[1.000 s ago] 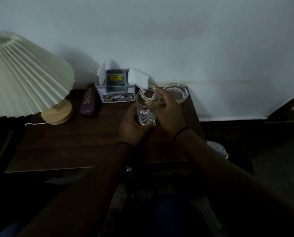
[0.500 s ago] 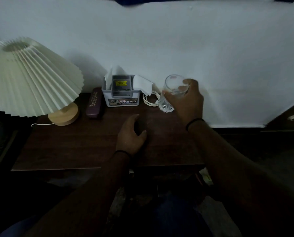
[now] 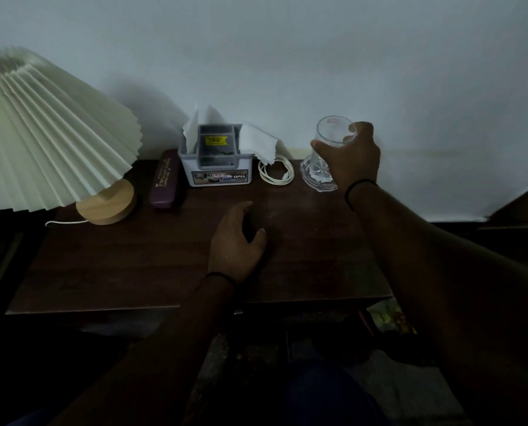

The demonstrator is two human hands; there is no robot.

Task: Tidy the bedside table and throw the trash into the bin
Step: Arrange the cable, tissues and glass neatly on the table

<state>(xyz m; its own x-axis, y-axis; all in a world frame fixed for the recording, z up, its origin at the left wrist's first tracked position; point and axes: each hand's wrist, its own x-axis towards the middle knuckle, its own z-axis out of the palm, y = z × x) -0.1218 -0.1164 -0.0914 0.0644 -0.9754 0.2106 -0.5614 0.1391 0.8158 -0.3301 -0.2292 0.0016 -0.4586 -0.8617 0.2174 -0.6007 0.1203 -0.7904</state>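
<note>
So the person's right hand (image 3: 353, 158) has its fingers wrapped around a clear cut-glass tumbler (image 3: 328, 152), holding it tilted over the back right corner of the bedside table (image 3: 152, 259), right by the wall. Looks like the step in hand is parking the glass back there out of the way. Its base seems to sit in or on something glassy at that corner, maybe an ashtray, but the hand and the dim light make it hard to call. The tumbler looks empty as far as anyone can tell. The left hand (image 3: 236, 241) just rests mid-table, fingers loosely curled, holding nothing. Next move is probably to stand the glass upright and let go gently, since it's slick and tippy at that angle. As for containers: the grey organizer box (image 3: 216, 175) at the back holds a dark pack with a yellow label, plus white tissue (image 3: 258, 146) sticking up and flopping over its right side. That tissue might be the trash, though no bin is clearly visible. Beside the box lie a coiled white cable (image 3: 276, 173), a purple case (image 3: 166, 186) and the pleated lamp (image 3: 47, 133).
</note>
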